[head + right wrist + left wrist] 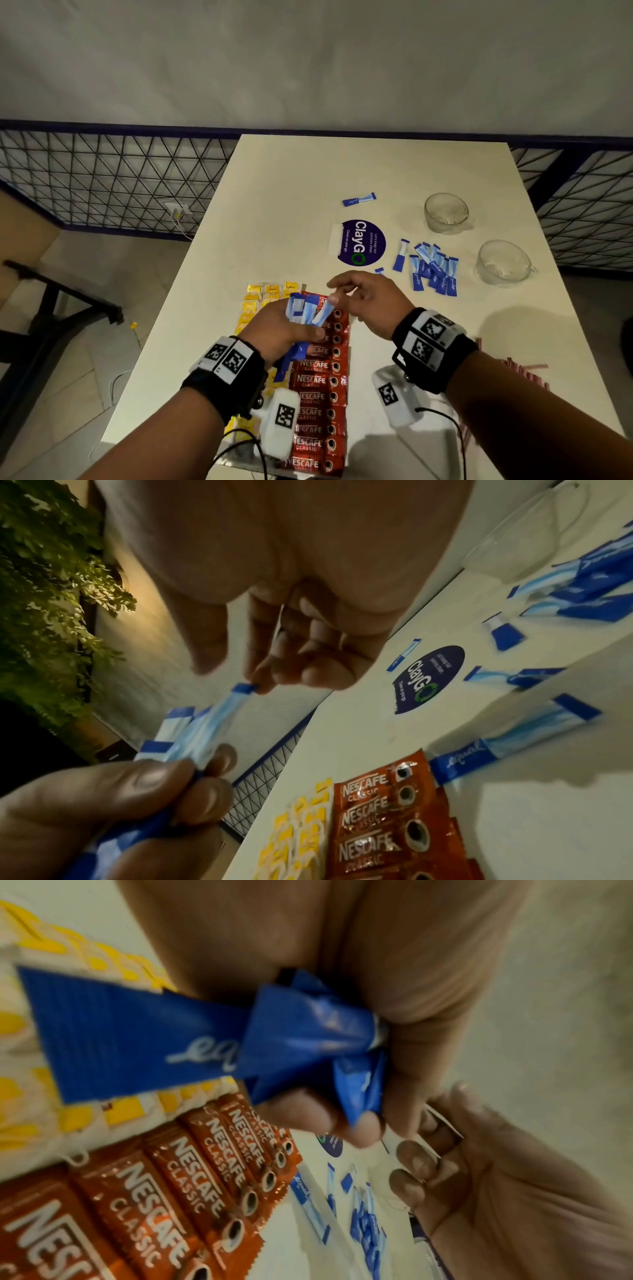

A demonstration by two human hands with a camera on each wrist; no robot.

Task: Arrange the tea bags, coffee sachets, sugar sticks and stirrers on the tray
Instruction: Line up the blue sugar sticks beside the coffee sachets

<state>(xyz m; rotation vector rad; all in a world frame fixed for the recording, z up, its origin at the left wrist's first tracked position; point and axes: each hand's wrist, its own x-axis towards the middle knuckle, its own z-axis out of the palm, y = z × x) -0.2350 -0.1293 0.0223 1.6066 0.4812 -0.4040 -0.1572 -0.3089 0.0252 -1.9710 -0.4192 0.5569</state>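
My left hand [301, 329] grips a fanned bundle of blue sugar sticks [306, 310] [301, 1031] above the near end of the table. My right hand [342, 291] hovers just right of it, fingers loosely curled, one fingertip touching the top end of a sugar stick [245, 688] in the bundle; the thumb stays clear. Below lie a column of red coffee sachets [318, 394] and, to its left, yellow tea bags [251, 308]. A loose pile of sugar sticks [433, 270] lies to the right. Red stirrers [520, 373] lie behind my right forearm.
Two clear glass cups [445, 212] [503, 262] stand at the right side of the white table [291, 178]. A round ClayGo sticker [361, 243] sits mid-table, with single sugar sticks [359, 199] [400, 255] near it. A wire mesh fence [120, 178] runs behind.
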